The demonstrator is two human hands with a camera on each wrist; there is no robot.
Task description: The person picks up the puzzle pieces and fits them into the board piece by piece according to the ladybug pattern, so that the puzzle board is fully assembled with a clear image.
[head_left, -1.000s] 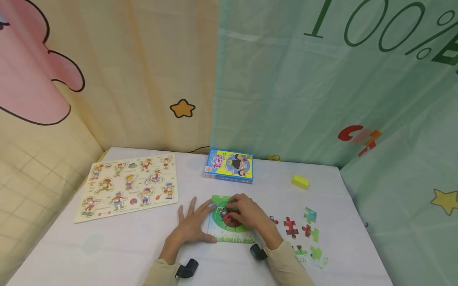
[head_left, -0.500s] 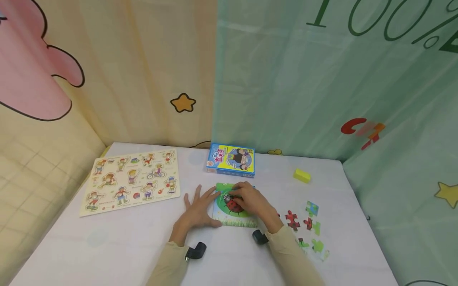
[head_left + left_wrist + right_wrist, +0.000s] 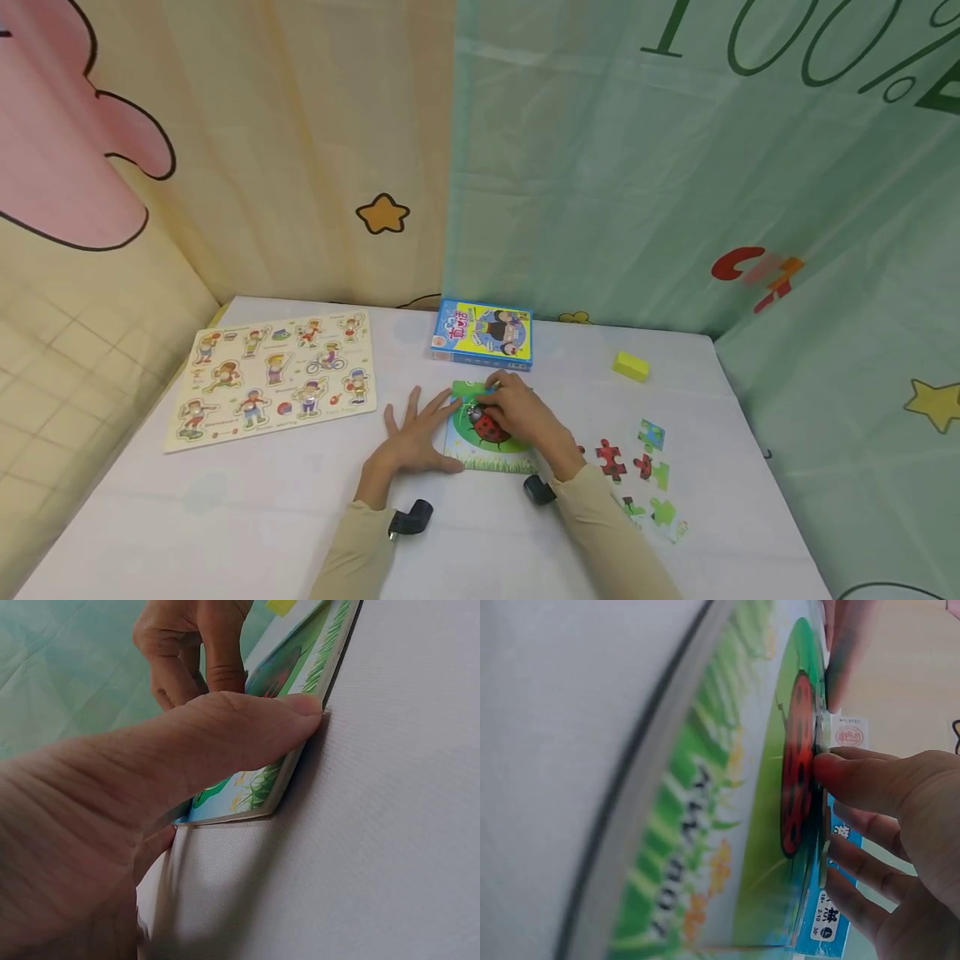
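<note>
Setting a piece into the puzzle board (image 3: 491, 462) near the middle of the frame seems to be the step in hand, and it calls for a still board: the left hand (image 3: 411, 440) does well to brace the left edge and lower-left corner lightly, without lifting them from the counter (image 3: 262, 517). The right hand (image 3: 519, 410) would do best to lay its puzzle piece (image 3: 825, 864) flat, line the shape up with the printed outline, and press only once the edges agree; forcing it at a slant could bend a tab or push the board askew. The left fingers are spread wide and nearly straight, touching the edge rather than gripping anything, with the thumb lying along the near corner in the left wrist view. The right fingers are curled toward the thumb, with only a narrow gap, and appear to pinch that piece, seen edge-on right of centre in the right wrist view; how far it has seated is hidden. From the head, those fingers cover the upper right of the board, above the printed ladybird (image 3: 491, 429), so much of the spot is masked. Loose pieces (image 3: 611, 460) lie right of centre in the frame, well apart from both hands.
</note>
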